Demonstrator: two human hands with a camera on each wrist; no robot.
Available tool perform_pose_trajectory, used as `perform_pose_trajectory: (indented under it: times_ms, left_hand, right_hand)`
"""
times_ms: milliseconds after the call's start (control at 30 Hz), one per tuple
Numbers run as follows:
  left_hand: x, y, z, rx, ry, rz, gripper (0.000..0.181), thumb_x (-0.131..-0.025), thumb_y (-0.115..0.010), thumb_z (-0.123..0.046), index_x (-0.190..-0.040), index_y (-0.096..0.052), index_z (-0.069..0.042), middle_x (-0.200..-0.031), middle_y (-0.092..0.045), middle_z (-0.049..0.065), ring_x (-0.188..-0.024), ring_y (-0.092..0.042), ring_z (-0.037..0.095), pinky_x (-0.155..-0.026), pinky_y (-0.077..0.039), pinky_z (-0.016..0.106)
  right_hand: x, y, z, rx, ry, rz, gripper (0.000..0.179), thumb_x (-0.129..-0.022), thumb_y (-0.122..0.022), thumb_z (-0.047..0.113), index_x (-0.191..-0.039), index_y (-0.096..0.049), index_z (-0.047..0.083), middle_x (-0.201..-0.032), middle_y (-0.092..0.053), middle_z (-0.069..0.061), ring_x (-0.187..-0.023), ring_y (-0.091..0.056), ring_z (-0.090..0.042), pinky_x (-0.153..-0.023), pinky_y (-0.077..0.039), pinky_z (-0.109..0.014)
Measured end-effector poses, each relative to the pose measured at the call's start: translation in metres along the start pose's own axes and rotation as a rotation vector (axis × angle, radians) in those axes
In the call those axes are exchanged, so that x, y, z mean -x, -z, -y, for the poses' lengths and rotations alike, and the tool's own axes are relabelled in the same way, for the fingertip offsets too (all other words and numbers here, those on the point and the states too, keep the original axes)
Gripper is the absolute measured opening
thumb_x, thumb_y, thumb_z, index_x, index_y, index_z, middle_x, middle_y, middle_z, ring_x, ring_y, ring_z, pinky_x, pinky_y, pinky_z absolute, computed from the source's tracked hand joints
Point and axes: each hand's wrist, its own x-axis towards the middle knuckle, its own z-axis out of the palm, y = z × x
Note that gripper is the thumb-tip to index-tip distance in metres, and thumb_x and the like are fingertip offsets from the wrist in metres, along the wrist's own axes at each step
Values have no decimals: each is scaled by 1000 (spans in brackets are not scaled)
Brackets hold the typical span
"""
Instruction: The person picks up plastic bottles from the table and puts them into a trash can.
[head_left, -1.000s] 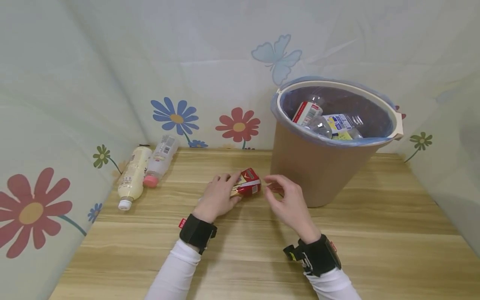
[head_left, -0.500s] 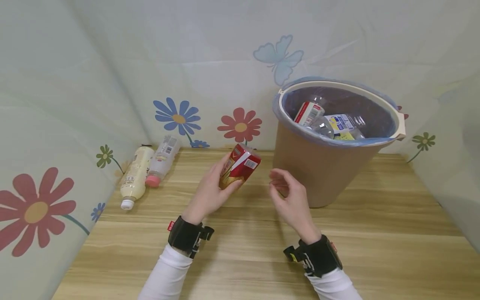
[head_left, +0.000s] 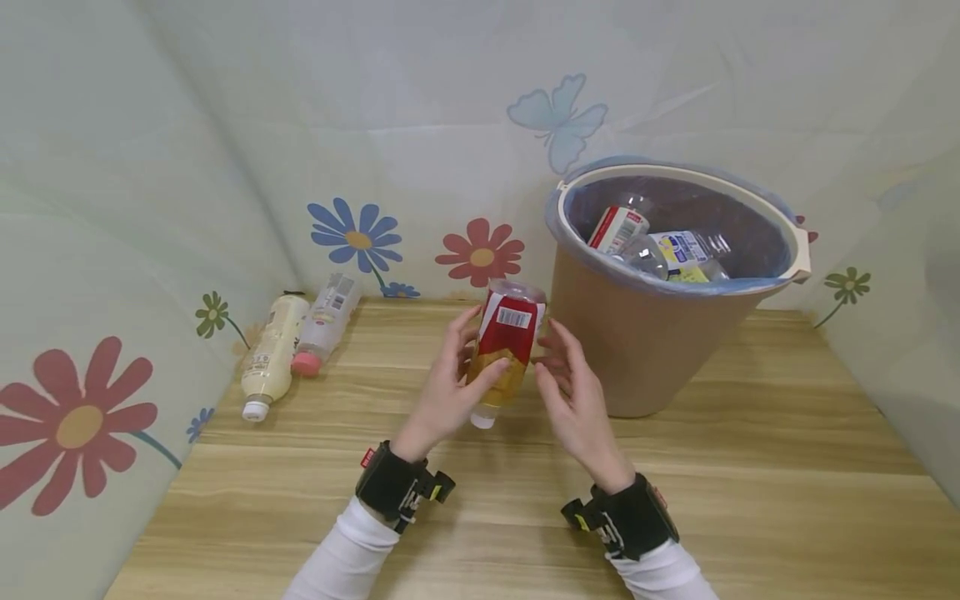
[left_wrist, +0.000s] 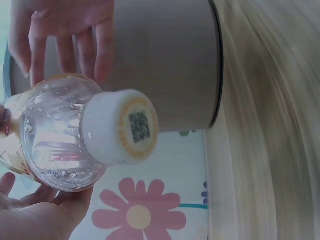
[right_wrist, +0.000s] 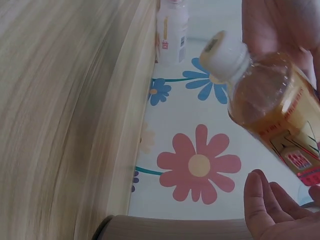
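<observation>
A clear plastic bottle [head_left: 508, 337] with a red and gold label is held above the table in my left hand [head_left: 448, 398]. Its white cap [left_wrist: 119, 127] points down and toward me, while the base tilts up and away. My left thumb lies across the label and the fingers go round the far side. Close to the bottle's right side is my right hand [head_left: 581, 408], its fingers loosely bent. In the right wrist view, the right fingers [right_wrist: 267, 205] are apart from the bottle.
A tan bin [head_left: 637, 342] with a blue liner stands at the right, holding several plastic bottles [head_left: 678, 250]. At the table's left lie a cream bottle [head_left: 273, 354] with a white cap and a clear bottle [head_left: 328, 317] with a pink cap. A flowered curtain [head_left: 420, 125] surrounds the wooden table [head_left: 525, 533].
My left hand has lifted the bottle off the table and turned it so the cap faces down toward me. My right hand has stayed near the same place, now beside the bottle.
</observation>
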Motion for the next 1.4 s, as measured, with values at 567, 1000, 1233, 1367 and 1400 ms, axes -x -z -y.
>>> perform_pose_trajectory:
  times_ms: [567,1000,1233,1367,1400]
  left_hand:
    - [8,-11,-31,34,-8,70,62,-96,-52,-9,-148,-18,-11,-144,-35,21,-115,-52,39,-91,-49,49]
    - [8,-7,-36,42,-3,5,33,-100,-44,-9,-129,-42,6,-137,-43,23,-105,-60,36,-75,-57,36]
    - [7,-4,-36,-73,-12,-61,26,-100,-43,-11,-118,-51,7,-121,-56,24,-100,-61,37,-76,-56,40]
    - [4,0,-16,-149,-37,-105,26,-101,-44,-16,-114,-56,3,-112,-61,20,-95,-62,33,-76,-56,40]
    - [3,1,-10,-160,-40,-116,26,-101,-45,-18,-114,-57,1,-112,-61,18,-95,-63,31,-76,-56,41]
  right_hand:
    - [0,-1,8,-14,7,60,62,-95,-48,1,-149,-18,1,-140,-40,-26,-115,-51,-40,-92,-46,-56]
    - [2,-4,-30,39,-14,56,78,-91,-59,17,-152,-12,33,-148,-34,-4,-117,-47,-28,-90,-47,-57]
    - [2,-5,-12,71,-44,71,82,-87,-62,12,-153,-14,21,-145,-38,-13,-113,-49,-31,-87,-48,-56]
    - [3,-5,-8,84,-49,74,81,-86,-64,12,-152,-16,17,-143,-39,-14,-113,-48,-32,-87,-47,-57]
    - [3,-6,-13,87,-57,75,82,-86,-64,14,-152,-16,20,-144,-39,-12,-114,-48,-30,-88,-47,-56]
